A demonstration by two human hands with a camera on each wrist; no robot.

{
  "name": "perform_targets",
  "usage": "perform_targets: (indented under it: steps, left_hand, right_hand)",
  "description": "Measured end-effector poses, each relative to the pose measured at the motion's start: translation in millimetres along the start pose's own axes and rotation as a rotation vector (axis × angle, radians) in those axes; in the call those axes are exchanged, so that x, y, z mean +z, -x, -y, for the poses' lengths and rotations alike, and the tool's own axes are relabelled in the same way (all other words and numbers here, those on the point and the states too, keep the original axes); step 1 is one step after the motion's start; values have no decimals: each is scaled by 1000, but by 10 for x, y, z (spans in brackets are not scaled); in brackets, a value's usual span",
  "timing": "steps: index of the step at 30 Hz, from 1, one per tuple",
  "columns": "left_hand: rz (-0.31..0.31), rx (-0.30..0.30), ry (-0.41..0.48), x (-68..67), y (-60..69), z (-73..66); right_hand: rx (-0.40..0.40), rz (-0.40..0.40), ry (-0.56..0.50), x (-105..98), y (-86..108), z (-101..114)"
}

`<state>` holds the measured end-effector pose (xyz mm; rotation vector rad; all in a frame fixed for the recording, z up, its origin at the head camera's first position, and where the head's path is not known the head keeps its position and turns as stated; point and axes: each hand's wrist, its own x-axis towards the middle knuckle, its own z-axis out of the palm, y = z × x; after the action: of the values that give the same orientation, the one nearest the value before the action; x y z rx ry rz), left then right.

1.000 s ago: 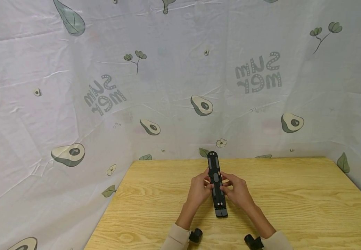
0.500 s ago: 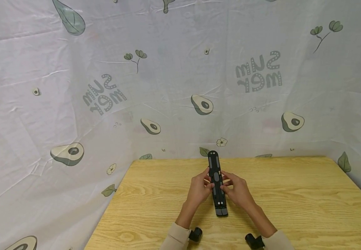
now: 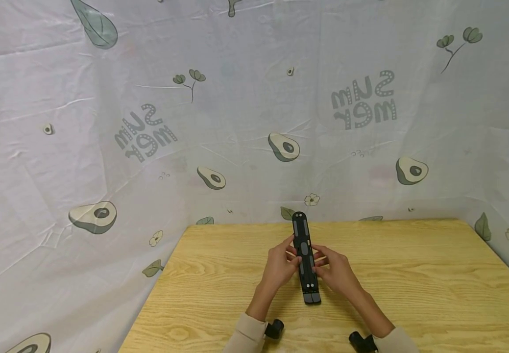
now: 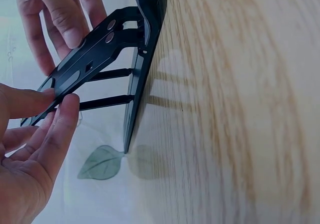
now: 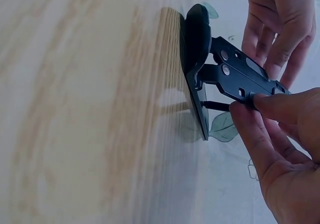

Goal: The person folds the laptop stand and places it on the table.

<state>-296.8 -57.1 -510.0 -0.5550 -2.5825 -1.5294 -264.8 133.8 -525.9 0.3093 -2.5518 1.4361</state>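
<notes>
A black folding laptop stand [image 3: 304, 252], narrow and folded together sideways, stands on the wooden table with its length pointing away from me. Seen from the left wrist, its upper arm [image 4: 75, 69] is raised at an angle above the base bar [image 4: 137, 92], with thin struts [image 4: 105, 103] between them. My left hand [image 3: 279, 264] pinches the raised part's left edge between thumb and fingers. On the opposite edge, my right hand [image 3: 334, 268] pinches it in the same way, as the right wrist view shows from close by, with the thumb [image 5: 277, 107] on top.
The wood-grain table [image 3: 413, 274] extends on both sides of the stand. Behind it and to the left hangs a pale curtain [image 3: 236, 98] printed with avocados, leaves and lettering. A small black camera [image 3: 274, 329] is strapped at the left wrist, another [image 3: 362, 341] at the right.
The stand stays in place, held by both hands. My right thumb and fingers have shifted slightly towards me along its edge. The head view has tilted a little.
</notes>
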Motion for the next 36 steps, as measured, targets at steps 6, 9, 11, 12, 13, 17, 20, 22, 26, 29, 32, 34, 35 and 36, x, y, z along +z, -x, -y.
perform_targets:
  steps: [6,9,11,12,13,17,20,22,26,29,32,34,35,36]
  left_hand:
    - [-6,-7,32,-3,-3,10]
    - [-16,-6,41,-8,-14,14]
    - [-27,0,35,-15,-24,12]
    - [-33,4,34,-21,-30,9]
    - [-39,10,33,-27,-37,5]
    - [-58,36,31,-52,-81,4]
    - [-71,48,45,-75,-119,11]
    - [-84,49,48,-90,-140,16]
    - [-95,56,31,-116,-191,21]
    - [-69,68,13,-151,-268,-6]
    - [-33,86,12,-203,-374,-40]
    - [-15,95,23,-243,-443,-52]
    - [-6,99,22,-263,-471,-57]
    - [4,103,28,-282,-494,-63]
  right_hand:
    - [19,35,-6,-1,43,10]
    - [11,49,9,-2,47,3]
    - [4,58,21,-9,57,2]
    - [2,62,25,-14,64,3]
    - [0,67,27,-18,72,1]
    - [-5,72,36,-30,116,-3]
    - [-19,90,32,-31,157,-20]
    - [-33,112,29,-31,184,-37]
    - [-94,180,15,-57,237,-71]
    - [-118,211,3,-88,258,-86]
    - [-112,226,-9,-126,246,-90]
    - [-98,238,-24,-154,227,-90]
    - [-88,248,-36,-167,217,-91]
    - [-74,257,-44,-176,208,-95]
